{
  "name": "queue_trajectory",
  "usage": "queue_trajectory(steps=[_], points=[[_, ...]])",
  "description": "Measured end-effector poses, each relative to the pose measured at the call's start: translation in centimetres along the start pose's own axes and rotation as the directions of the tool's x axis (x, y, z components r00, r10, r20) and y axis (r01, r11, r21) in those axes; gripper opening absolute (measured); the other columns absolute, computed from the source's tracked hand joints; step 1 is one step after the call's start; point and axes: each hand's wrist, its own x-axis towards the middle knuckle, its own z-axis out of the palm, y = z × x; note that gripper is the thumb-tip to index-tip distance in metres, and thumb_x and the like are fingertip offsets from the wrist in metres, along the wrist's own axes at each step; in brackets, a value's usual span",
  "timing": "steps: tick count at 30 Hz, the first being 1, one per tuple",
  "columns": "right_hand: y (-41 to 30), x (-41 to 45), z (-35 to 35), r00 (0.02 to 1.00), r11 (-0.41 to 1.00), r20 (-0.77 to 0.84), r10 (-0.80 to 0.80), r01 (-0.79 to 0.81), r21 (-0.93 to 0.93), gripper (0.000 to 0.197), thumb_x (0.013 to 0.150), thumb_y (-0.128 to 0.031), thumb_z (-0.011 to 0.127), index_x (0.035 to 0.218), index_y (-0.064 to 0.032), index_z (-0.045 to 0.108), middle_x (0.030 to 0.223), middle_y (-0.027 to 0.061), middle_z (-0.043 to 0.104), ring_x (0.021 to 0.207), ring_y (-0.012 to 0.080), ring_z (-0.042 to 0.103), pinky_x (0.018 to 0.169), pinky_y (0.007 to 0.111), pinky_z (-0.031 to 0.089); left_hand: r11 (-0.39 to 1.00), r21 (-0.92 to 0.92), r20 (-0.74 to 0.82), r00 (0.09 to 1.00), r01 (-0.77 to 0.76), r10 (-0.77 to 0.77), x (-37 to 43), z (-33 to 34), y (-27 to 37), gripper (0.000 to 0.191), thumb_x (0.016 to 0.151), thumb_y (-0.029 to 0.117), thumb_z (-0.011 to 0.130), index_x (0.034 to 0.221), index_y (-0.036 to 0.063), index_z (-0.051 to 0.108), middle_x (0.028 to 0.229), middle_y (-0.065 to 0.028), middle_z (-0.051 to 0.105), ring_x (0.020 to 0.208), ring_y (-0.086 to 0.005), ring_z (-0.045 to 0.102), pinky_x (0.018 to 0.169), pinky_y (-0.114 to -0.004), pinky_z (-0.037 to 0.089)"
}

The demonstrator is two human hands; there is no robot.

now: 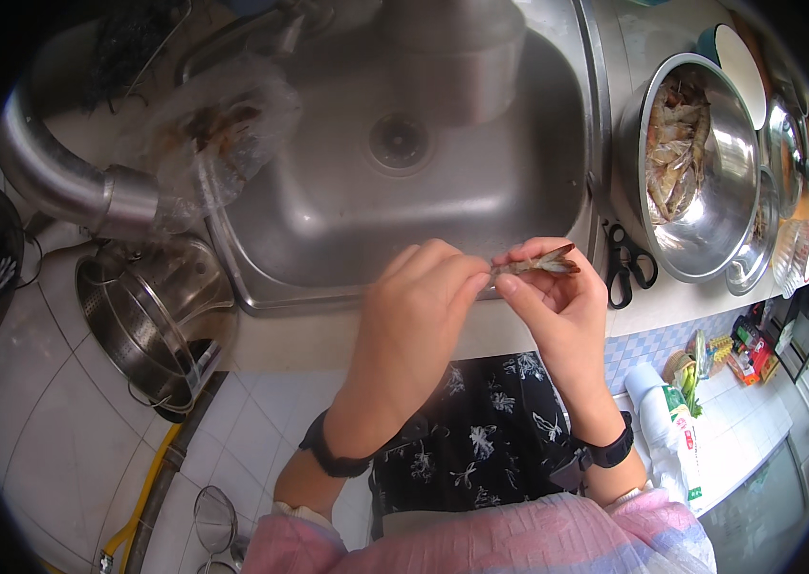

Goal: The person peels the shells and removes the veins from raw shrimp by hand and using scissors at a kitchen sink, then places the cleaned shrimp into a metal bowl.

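Note:
A raw shrimp (548, 262) is held over the near edge of the stainless steel sink (347, 208). Its tail fan points right, across the fingers of my right hand (562, 294), whose thumb presses on its body. My left hand (415, 301) pinches the other end with thumb and fingertips, and that end is mostly hidden. To the right, a metal mixing bowl (724, 215) contains several whole shrimp (677, 151). Black-handled scissors (623, 269) lie between the bowl and the sink. A clear plastic bag (261, 100) with brownish scraps (221, 133) hangs at the sink's left rim.
A blurred metal cylinder (458, 64) juts over the sink's far side. Left of the sink are a curved metal pipe (53, 172) and stacked metal strainers (139, 323). Glass lids (781, 154) and a white bowl (738, 72) stand beyond the mixing bowl.

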Motion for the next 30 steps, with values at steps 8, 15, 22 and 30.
queue_trajectory(steps=[8, 15, 22, 30], points=[[0.2, 0.5, -0.1, 0.999, 0.999, 0.036, 0.026, -0.028, 0.035, 0.028, 0.075, 0.009, 0.059, 0.1, 0.0025, 0.047, 0.096, 0.009, 0.054, 0.084, 0.0124, 0.058, 0.074, 0.023, 0.051, 0.95, -0.219, 0.093, 0.974, 0.221, -0.205, -0.2, 0.3, -0.6, 0.01, 0.078, 0.004, 0.06, 0.086, 0.0009, 0.058, 0.078, -0.0107, 0.06, 0.072, -0.0247, 0.058, 0.063, -0.032, 0.045], [0.8, 0.5, -0.1, 0.993, 0.986, 0.079, 0.09, -0.1, 0.136, 0.033, 0.077, 0.007, 0.058, 0.107, 0.0016, 0.045, 0.099, 0.0093, 0.053, 0.09, 0.013, 0.054, 0.075, 0.027, 0.051, 0.883, -0.373, 0.112, 0.959, 0.284, -0.261, -0.2, 0.2, -1.1, 0.011, 0.08, 0.004, 0.059, 0.09, 0.0001, 0.056, 0.079, -0.0115, 0.064, 0.072, -0.019, 0.063, 0.064, -0.027, 0.048], [0.5, 0.3, -0.1, 0.993, 0.99, 0.088, 0.075, -0.085, 0.116, 0.038, 0.081, -0.001, 0.057, 0.115, -0.0013, 0.042, 0.099, 0.0079, 0.052, 0.089, 0.0117, 0.054, 0.073, 0.026, 0.051, 0.87, -0.418, 0.093, 0.965, 0.261, -0.245, -0.3, 0.0, -1.1, 0.013, 0.08, 0.003, 0.058, 0.093, -0.0005, 0.059, 0.082, -0.0128, 0.065, 0.074, -0.0201, 0.065, 0.066, -0.026, 0.049], [0.1, 0.6, 0.0, 0.999, 1.0, 0.043, 0.024, -0.024, 0.007, 0.039, 0.08, 0.003, 0.057, 0.117, 0.0029, 0.045, 0.1, 0.0084, 0.052, 0.086, 0.0097, 0.053, 0.073, 0.024, 0.051, 0.876, -0.399, 0.111, 0.963, 0.27, -0.246, 0.0, -0.2, -0.7, 0.02, 0.077, 0.002, 0.06, 0.097, -0.0001, 0.059, 0.082, -0.0141, 0.066, 0.077, -0.021, 0.066, 0.067, -0.028, 0.051]])
